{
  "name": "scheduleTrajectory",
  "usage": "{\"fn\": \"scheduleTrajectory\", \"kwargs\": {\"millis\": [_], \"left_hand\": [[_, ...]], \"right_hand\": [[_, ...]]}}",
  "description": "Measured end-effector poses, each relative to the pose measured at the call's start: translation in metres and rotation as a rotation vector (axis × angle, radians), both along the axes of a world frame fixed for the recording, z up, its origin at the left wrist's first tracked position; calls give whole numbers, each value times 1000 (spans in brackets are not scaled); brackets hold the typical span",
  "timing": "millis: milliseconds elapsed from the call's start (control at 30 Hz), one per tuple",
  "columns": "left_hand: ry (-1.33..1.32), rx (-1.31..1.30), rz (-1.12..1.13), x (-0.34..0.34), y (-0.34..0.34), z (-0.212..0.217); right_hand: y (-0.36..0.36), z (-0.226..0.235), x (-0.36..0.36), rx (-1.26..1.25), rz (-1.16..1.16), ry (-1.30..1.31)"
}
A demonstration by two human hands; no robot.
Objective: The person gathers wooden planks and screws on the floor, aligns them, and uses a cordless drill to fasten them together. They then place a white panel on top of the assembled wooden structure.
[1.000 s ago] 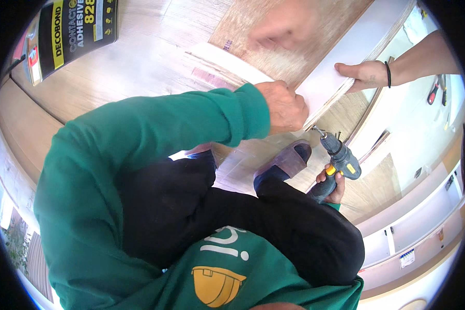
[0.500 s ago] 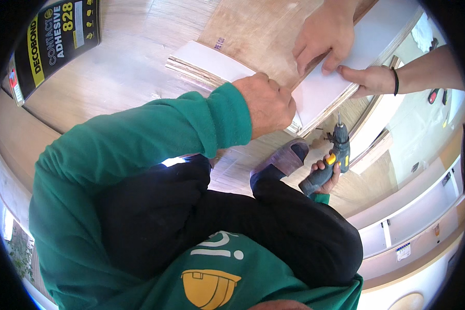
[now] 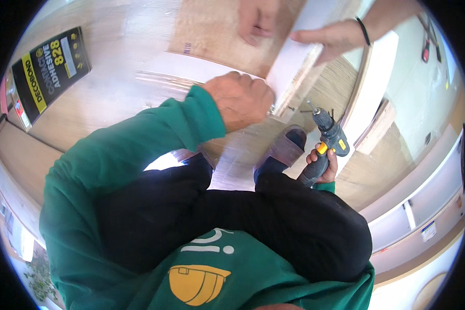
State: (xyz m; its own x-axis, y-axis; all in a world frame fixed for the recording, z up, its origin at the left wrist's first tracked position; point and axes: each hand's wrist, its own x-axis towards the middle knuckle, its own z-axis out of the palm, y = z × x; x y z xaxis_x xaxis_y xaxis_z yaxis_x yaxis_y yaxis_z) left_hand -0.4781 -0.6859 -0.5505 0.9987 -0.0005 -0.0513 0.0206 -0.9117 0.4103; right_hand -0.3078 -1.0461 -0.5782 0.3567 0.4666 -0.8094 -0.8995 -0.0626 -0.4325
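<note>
Left hand (image 3: 240,98), fingers curled, pinch hidden, seems to steady a wooden frame (image 3: 284,67); beside it, right hand (image 3: 330,165), fingers wrapped, holds a drill (image 3: 334,139) likely calling for careful aim.

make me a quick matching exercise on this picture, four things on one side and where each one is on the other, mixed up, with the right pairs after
Things
1. drill
2. left hand
3. black band
4. black-and-yellow container

Places
A. around another person's wrist
B. at the upper left of the view
C. in the person's right hand
D. at the corner of the white-faced boards

Pairs: 1-C, 2-D, 3-A, 4-B
</note>
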Motion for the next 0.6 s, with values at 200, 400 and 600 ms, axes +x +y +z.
{"fn": "scheduleTrajectory", "kwargs": {"millis": [200, 400, 600], "left_hand": [[-13, -31, -27, -1, 8, -4], [-32, -33, -73, 10, 8, -2], [42, 56, -46, 12, 3, 0]], "right_hand": [[4, 34, 7, -11, 272, -197], [2, 29, 11, -10, 266, -230], [15, 27, 13, 23, 233, -234]]}}
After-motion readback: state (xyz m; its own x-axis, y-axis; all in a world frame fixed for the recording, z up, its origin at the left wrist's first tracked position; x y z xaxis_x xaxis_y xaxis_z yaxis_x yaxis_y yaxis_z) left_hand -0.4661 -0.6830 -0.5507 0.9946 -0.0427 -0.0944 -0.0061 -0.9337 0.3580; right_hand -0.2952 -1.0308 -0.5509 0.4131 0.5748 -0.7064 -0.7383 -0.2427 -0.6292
